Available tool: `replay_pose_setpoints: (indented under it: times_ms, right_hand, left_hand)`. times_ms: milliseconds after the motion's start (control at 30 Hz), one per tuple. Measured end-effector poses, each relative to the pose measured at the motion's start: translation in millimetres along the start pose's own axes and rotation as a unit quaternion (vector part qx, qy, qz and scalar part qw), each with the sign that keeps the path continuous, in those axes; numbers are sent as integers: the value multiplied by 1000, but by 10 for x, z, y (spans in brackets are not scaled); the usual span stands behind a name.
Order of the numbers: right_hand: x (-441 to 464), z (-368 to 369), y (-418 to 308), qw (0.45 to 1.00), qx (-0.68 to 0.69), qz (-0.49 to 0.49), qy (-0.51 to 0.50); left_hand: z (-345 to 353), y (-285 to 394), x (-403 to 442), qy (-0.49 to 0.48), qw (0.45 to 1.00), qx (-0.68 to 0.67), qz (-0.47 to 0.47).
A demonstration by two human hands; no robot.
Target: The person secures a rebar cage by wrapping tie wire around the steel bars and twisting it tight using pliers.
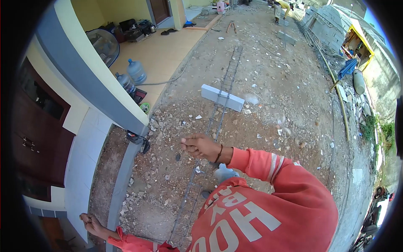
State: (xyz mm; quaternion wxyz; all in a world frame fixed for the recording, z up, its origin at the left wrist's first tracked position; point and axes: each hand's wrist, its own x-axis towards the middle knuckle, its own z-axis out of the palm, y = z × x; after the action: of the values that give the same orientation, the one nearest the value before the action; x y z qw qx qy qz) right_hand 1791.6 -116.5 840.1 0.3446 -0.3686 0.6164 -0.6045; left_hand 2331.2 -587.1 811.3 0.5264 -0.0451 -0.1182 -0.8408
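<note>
While R hand and L hand are both curled closed, any thin contents too small to tell, the metal frame lies across a block on the ground; prob. stiff, springy w/ length; best gripped by both long sides.

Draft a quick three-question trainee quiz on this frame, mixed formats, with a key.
1. Multiple choice: what does the long wire cage lie across?
A) a bucket
B) a pale block
C) a wooden chair

2. True or false: the right hand wears a thick glove.

3. Short answer: which appears nearer the wire cage, the right hand or the left hand?

Key:
1. B.
2. False; it is bare, with a dark band at the wrist.
3. The right hand, which overlaps the wire cage in this view.
</note>
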Motion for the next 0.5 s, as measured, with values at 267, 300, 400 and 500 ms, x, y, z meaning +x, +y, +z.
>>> replay_pose_setpoints:
  times_ms: [267,300,400,500]
  right_hand:
    - [-702,406,-653,730,157,-56,-663]
    - [-644,313,-523,815,56,-86,-570]
    - [-212,-15,-181,930,-261,-174,-191]
    - [-86,-138,-598,934,318,147,-72]
  left_hand:
    - [409,-303,-270,104,993,-36,48]
    - [579,-385,-278,102,993,-25,52]
    - [1029,-617,-271,113,992,2,65]
    - [1156,-805,-310,191,974,-28,121]
